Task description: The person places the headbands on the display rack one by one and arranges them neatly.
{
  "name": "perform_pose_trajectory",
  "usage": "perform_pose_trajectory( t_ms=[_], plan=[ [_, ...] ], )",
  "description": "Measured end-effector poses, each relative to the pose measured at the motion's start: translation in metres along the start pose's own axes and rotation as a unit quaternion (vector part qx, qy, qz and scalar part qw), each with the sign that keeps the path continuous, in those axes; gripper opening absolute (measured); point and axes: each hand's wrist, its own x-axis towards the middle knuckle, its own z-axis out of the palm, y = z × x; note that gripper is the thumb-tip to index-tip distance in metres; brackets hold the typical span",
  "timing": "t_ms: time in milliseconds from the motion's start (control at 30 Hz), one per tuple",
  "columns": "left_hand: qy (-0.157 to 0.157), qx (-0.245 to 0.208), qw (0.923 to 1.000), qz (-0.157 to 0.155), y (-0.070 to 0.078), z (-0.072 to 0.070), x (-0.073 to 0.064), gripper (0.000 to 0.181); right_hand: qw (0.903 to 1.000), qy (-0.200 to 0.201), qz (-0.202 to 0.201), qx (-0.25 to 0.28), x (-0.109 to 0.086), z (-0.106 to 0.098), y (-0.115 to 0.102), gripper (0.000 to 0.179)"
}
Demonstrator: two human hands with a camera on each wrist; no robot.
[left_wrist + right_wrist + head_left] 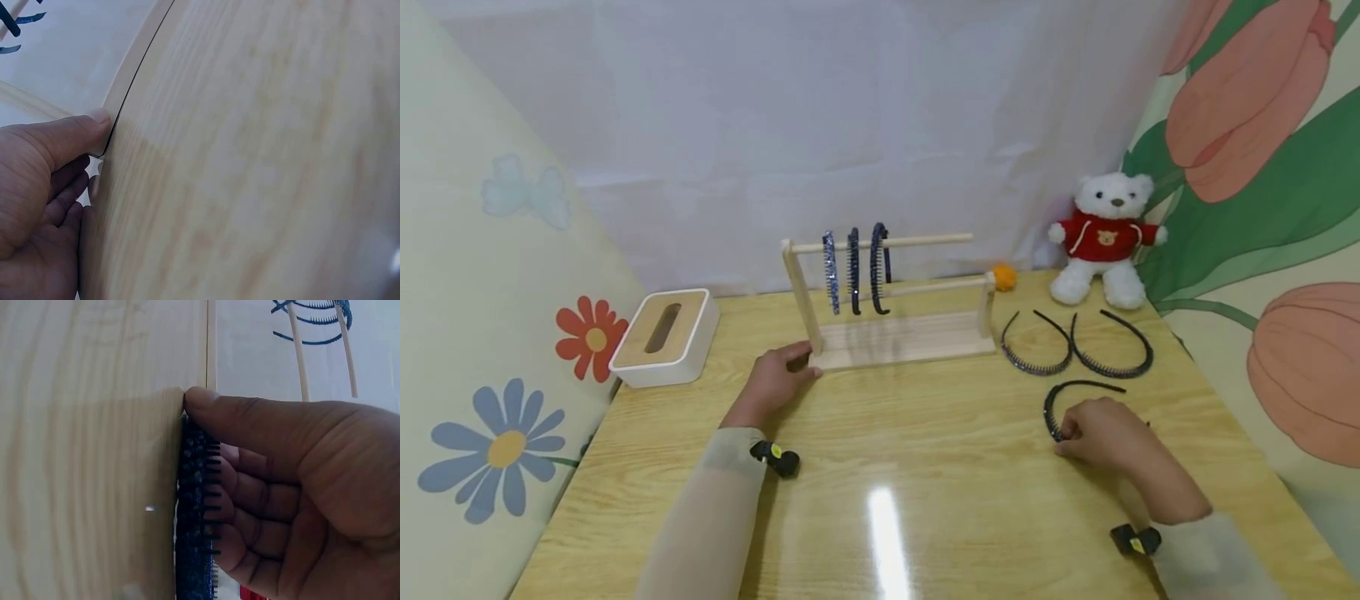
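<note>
My left hand (pixel 772 385) grips the left end of the wooden rack (pixel 906 340), its thumb (pixel 81 136) against the base's edge near the front corner. Three dark, toothed headbands hang from the upper rod: a glittery bluish one (pixel 831 275), a black one (pixel 853 271) and a wider dark one (pixel 876 268). Over at the right of the table, my right hand (pixel 1105 432) pinches a black toothed headband (pixel 195 487) lying on the tabletop. The thumb is at the band's edge and curled fingers are by its teeth; the hand hides part of it in the head view.
Two more headbands, one thin (pixel 1037 368) and one thicker (pixel 1108 372), lie beyond my right hand. Behind them sits a white teddy bear (pixel 1101 242) in red, with an orange ball (pixel 1003 277) near the rack. A tissue box (pixel 666 337) stands at the table's back left.
</note>
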Motion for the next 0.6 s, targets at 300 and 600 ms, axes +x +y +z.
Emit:
perform_pose_trajectory(
  t_ms=[300, 600],
  plan=[
    [0.005, 0.004, 1.0000, -0.001, -0.006, -0.001, -0.002, 0.058, 0.9947, -0.004, -0.102, -0.013, 0.026, 0.020, -0.041, 0.021],
    [0.000, -0.001, 1.0000, -0.004, -0.007, 0.000, 0.000, 0.058, 0.9797, 0.014, -0.176, 0.095, 0.054, 0.036, -0.103, 0.013]
  ],
)
